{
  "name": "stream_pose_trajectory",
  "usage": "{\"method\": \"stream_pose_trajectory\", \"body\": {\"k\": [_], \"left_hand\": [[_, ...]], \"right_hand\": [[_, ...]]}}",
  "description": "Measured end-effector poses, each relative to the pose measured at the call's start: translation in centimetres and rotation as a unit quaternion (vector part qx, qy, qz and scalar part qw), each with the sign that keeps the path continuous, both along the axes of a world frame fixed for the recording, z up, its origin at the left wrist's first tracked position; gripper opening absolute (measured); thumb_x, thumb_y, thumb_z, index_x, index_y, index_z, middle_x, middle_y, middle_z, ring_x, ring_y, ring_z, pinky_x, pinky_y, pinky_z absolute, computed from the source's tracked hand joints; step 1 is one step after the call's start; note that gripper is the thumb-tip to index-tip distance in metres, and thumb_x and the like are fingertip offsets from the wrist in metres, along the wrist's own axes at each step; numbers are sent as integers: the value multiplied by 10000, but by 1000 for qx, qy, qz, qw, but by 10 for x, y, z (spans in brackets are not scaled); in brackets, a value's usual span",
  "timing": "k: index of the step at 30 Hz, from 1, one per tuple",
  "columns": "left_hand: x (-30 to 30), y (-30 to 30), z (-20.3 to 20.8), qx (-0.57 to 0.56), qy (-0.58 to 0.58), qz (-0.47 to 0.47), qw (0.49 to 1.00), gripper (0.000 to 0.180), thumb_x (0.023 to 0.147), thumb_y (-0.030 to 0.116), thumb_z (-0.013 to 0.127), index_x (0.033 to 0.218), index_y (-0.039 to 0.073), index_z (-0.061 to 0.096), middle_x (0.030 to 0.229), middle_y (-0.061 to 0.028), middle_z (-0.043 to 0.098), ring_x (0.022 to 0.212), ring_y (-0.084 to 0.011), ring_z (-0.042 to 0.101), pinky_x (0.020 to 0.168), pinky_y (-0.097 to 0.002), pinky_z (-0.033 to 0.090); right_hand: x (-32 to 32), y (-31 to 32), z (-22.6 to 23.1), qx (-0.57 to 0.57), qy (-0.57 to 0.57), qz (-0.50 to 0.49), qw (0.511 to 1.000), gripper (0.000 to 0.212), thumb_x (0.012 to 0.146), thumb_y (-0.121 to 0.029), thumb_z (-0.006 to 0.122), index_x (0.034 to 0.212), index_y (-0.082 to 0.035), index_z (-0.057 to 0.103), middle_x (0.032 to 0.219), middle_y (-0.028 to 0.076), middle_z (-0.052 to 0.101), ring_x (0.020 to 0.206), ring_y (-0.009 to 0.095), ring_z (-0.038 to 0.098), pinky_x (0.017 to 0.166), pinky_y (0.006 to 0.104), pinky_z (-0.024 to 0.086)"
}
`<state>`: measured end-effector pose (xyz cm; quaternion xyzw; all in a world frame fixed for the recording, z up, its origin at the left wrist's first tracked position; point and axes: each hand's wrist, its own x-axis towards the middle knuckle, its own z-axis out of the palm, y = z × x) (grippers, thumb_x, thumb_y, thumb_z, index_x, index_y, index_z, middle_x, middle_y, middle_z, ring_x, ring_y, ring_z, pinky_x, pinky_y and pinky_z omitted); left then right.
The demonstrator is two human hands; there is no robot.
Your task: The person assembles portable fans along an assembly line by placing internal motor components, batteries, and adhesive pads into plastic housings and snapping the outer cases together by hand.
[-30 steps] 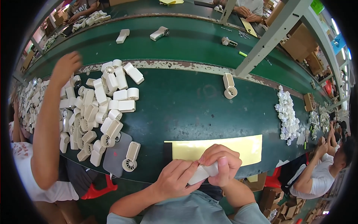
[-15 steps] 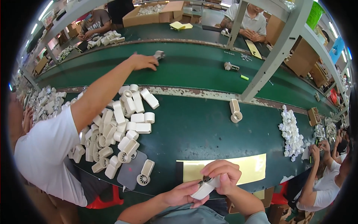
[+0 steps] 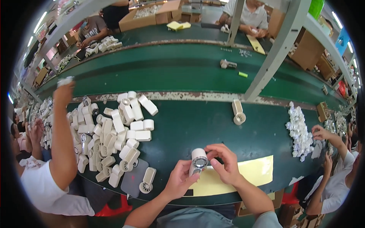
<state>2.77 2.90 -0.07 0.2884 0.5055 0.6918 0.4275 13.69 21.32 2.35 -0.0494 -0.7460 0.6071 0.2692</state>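
Observation:
My left hand [image 3: 178,179] is closed round the handle of a small white handheld fan [image 3: 199,155]. Its round head points up and away from me, with a shiny ring showing. Beside that head is my right hand [image 3: 225,164], fingers curved and apart from the thumb; a fingertip is close to the head, and I cannot tell if it touches. Beneath the hands lies a yellow sheet [image 3: 251,173] on the dark green table. One white fan housing [image 3: 148,176] lies to the left on a grey pad [image 3: 133,181], and another housing [image 3: 238,113] lies alone farther off.
A heap of white fan housings [image 3: 110,133] covers the left of the table. Small white parts [image 3: 299,133] are piled at right. Beyond a metal post [image 3: 277,49] and ledge runs a green conveyor belt [image 3: 171,70]. Co-workers sit at both sides and across; one arm [image 3: 62,125] reaches over at left.
My hands have moved up and the fan is now upright, its ringed head showing. My right hand has loosened from it. The left co-worker's arm has swung left from the belt, carrying a part.

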Motion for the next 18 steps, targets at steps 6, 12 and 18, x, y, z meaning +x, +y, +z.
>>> {"method": "stream_pose_trajectory", "body": {"k": [6,12,18], "left_hand": [[1,2,2,-29,-8,0,1000,367,998,103,644,1275,8,422,1200,-198,665,995,-177,667,805,-315,562],[-1,-2,1,-32,-38,-17,999,462,986,86,674,1344,-32,406,1264,-197,631,1124,-195,650,917,-341,554],[2,-9,-10,-35,36,-15,999,555,953,61,707,1399,-28,389,1290,-209,610,1136,-217,660,942,-351,568]], "right_hand": [[-1,2,1,20,-6,11,1000,438,957,-84,597,1372,50,552,1252,193,589,970,220,663,848,325,552],[-2,-1,4,46,-8,11,999,441,941,-78,598,1363,46,572,1245,188,589,960,219,659,841,316,550],[-4,4,25,26,-74,77,994,443,916,-64,704,1343,5,609,1156,125,639,961,161,638,835,290,538]]}}
